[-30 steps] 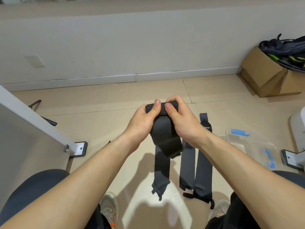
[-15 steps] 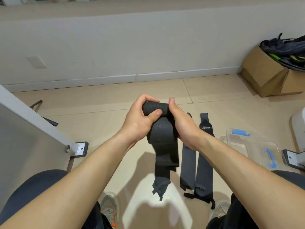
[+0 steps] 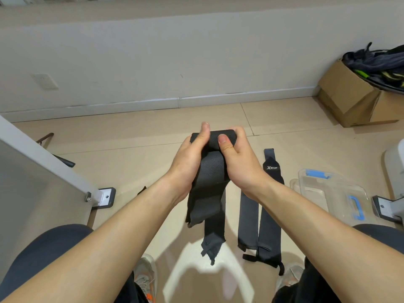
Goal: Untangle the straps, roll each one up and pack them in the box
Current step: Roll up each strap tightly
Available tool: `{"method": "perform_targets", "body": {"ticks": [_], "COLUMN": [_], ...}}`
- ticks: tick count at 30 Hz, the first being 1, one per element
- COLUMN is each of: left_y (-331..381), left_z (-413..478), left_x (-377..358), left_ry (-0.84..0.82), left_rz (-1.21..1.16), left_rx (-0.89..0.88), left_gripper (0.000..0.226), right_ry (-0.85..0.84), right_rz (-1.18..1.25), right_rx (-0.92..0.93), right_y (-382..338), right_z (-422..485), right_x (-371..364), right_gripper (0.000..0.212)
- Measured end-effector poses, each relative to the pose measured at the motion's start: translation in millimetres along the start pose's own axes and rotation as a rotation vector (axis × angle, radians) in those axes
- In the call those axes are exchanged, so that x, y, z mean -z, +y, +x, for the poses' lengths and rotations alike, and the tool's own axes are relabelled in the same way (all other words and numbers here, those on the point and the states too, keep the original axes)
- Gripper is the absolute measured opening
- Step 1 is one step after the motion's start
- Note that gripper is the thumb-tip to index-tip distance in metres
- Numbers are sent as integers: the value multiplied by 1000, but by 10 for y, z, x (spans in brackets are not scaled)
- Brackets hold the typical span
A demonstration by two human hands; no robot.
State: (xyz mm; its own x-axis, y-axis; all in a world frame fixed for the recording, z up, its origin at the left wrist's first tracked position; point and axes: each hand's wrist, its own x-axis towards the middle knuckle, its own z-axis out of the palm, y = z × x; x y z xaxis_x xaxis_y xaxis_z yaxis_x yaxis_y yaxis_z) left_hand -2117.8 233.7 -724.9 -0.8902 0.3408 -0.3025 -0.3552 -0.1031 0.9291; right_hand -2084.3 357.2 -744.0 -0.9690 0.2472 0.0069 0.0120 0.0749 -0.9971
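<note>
The left hand [image 3: 188, 162] and the right hand [image 3: 238, 165] together hold one black strap [image 3: 209, 193] in the air over the middle of the floor [image 3: 131, 138]. Its upper end is wound into a tight roll. Both thumbs press on the near face of that roll, and the fingers [image 3: 236, 132] of both hands are curled round its far side, gripping it. The loose part of the strap hangs down between the wrists, folded over itself partway, and its frayed tip dangles just above the floor between the knees.

Two more straps [image 3: 248, 215] lie flat on the floor just right of the hanging one, side by side and touching along their length. The outer one carries a small white logo near its far end.

Further right, near the floor's right edge, sits a clear plastic box [image 3: 332, 193] with blue latches; the tiles show plainly through its walls and bottom.

In the far right corner of the floor, against the wall [image 3: 196, 62], a cardboard box [image 3: 349, 95] stands tilted, and dark bags [image 3: 380, 60] with green trim spill over its rim.
</note>
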Motion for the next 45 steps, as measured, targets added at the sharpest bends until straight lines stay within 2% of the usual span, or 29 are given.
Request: {"method": "perform_targets", "body": {"ticks": [2,5,7,9,12,13,16,18,19,21,22,23,27,30,34,36,40,43,45], "left_y": [11,14,24,23,9,9,12,7,14,38,46,46,30,49,37,13,16,21,25], "left_z": [8,38,58,55,23,17,16,25,31,41,47,57,79,51,11,15,19,44,69], "left_x": [7,36,70,100,122,127,146,152,149,143,141,140,141,161,170,181,188,167,171], "left_ry": [48,70,41,-5,-91,-108,-109,-87,-72,-40,-43,-43,-19,-40,-69,-58,26,110,96], "left_rz": [35,19,22,30,87,121,210,190,162,152,178,205,169,140,225,277,471,570,544], "left_rx": [-55,-105,-131,-150,-193,-213,-248,-209,-165,-70,-62,-79,-177,-229,-281,-319,-367,-295,-254], "left_gripper": [48,18,8,11,18,19,23,22,29,59,68,66,28,6,17,21,16,44,57], "right_ry": [-28,-71,-106,-105,-81,-74,-69,-72,-69,-79,-86,-86,-109,-183,-166,-162,-134,-98,-80], "right_rz": [20,113,191,224,116,88,83,99,79,2,-23,-34,-34,-164,-268,-306,-191,-148,-120], "right_rx": [33,6,-51,-98,-104,-98,-73,-40,-16,44,62,73,91,55,65,88,85,79,76], "right_y": [5,-14,-49,-56,-60,-65,-68,-67,-64,-64,-57,-50,-84,-130,-150,-150,-110,-79,-80], "right_z": [-10,13,24,47,78,79,81,78,71,37,21,10,15,33,58,75,90,76,70], "right_x": [-26,-21,-6,17,46,47,38,37,40,39,33,28,74,160,202,192,159,133,131], "right_gripper": [1,11,11,3,35,40,27,19,16,9,7,6,8,10,27,23,15,15,15]}}
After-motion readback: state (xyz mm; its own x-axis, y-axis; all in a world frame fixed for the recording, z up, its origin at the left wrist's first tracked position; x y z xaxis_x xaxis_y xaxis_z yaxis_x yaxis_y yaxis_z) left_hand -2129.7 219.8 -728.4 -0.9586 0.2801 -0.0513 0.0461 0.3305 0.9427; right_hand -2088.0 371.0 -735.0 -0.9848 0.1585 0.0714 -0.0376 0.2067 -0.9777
